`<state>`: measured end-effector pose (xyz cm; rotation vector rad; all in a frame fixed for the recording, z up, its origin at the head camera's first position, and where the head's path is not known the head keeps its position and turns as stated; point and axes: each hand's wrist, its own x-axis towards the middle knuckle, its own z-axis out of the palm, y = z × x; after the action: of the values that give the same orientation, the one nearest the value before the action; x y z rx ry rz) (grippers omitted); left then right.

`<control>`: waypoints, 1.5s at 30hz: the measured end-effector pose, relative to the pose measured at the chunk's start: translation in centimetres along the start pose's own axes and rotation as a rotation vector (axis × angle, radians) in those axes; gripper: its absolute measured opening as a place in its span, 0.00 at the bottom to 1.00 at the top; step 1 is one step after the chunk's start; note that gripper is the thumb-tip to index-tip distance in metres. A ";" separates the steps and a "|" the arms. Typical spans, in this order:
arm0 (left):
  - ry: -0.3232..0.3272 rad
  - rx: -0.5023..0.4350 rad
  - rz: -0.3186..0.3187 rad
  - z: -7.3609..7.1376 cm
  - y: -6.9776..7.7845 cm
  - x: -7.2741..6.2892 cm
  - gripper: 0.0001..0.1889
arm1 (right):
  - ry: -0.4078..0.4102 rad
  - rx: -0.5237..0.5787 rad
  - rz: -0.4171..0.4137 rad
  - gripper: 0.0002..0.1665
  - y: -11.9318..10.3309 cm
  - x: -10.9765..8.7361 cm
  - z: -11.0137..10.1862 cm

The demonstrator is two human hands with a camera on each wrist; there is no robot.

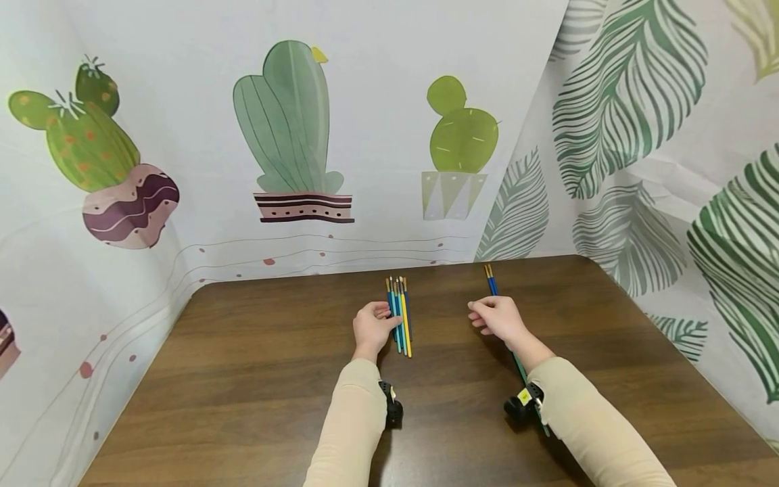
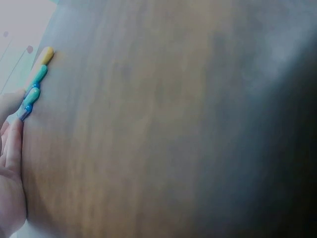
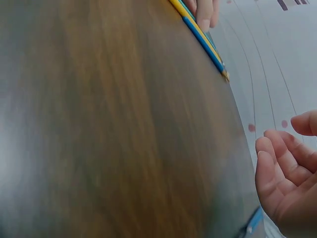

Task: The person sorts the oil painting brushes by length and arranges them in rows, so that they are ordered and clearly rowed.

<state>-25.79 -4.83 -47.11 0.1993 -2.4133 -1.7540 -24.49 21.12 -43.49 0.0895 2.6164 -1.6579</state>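
Note:
Several thin paintbrushes (image 1: pixel 404 331) with blue, teal and yellow handles lie side by side at mid-table in the head view, bristles toward the wall. At their left edge my left hand (image 1: pixel 372 330) holds the bundle, thumb across the handles and fingers at the side. In the left wrist view the rounded handle ends (image 2: pixel 38 75) show beyond the thumb. My right hand (image 1: pixel 500 318) hovers with loosely curled fingers and nothing between them. Beneath it lie more paintbrushes (image 1: pixel 491 281), blue and green-handled, partly hidden by the hand and forearm.
The brown wooden table (image 1: pixel 274 379) ends at a wall covering (image 1: pixel 377 135) printed with cacti and leaves. Black wrist cameras (image 1: pixel 518 410) are strapped below both hands.

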 end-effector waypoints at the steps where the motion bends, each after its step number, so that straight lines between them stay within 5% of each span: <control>1: 0.001 -0.001 -0.001 0.0 0.0 0.0 0.21 | -0.004 0.005 0.000 0.22 -0.1 0.1 0.3; 28: -0.011 -0.023 -0.020 0.1 0.2 0.0 0.20 | -0.107 0.275 0.097 0.22 -3.1 3.1 9.4; 45: 0.045 0.032 0.027 0.3 0.0 0.2 0.11 | -0.088 0.388 0.180 0.22 -3.6 4.5 11.1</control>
<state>-26.01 -4.61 -47.16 0.2067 -2.4021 -1.6820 -29.16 9.69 -45.27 0.2496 2.1209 -2.0221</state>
